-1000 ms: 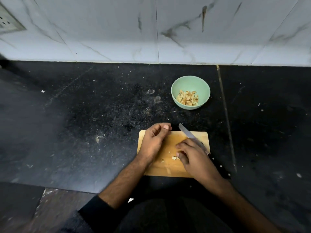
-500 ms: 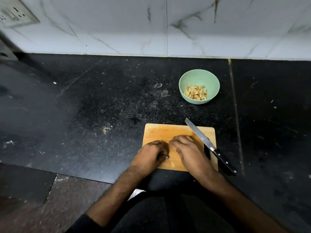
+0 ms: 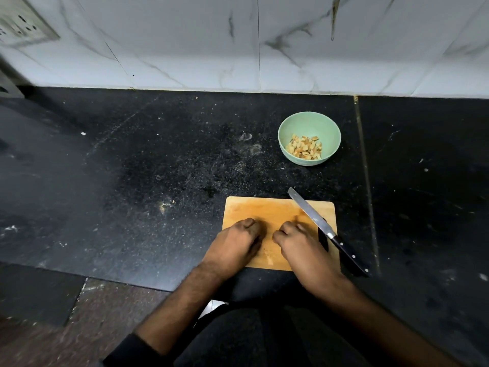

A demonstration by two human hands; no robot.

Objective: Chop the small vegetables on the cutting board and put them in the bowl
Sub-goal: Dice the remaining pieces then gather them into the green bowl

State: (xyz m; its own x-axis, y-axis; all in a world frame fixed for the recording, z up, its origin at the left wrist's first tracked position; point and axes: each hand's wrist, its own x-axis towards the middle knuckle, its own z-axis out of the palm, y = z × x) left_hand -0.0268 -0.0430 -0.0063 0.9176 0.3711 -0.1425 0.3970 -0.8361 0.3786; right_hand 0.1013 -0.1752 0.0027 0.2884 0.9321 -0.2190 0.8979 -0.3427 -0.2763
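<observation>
Gathering the last bits off the board, knife laid down.

Both the left hand [image 3: 235, 241] and right hand [image 3: 297, 241] curl knuckles-up over the cutting board [image 3: 267, 207] near the desk's front edge; whether they hold pieces, I cannot tell. The knife [image 3: 321, 225] lies along the board's right edge. Next, I'd guess, a carry to the bowl [image 3: 309, 120] behind, which already holds chopped pieces [image 3: 306, 147].

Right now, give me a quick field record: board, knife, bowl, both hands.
cutting board: on the black counter, near its front edge
knife: lies unheld, diagonal across the board's right side, handle off its edge
bowl: green, beyond the board, holds chopped pieces
left hand: fingers curled on the board, contents hidden
right hand: fingers curled on the board, contents hidden
</observation>
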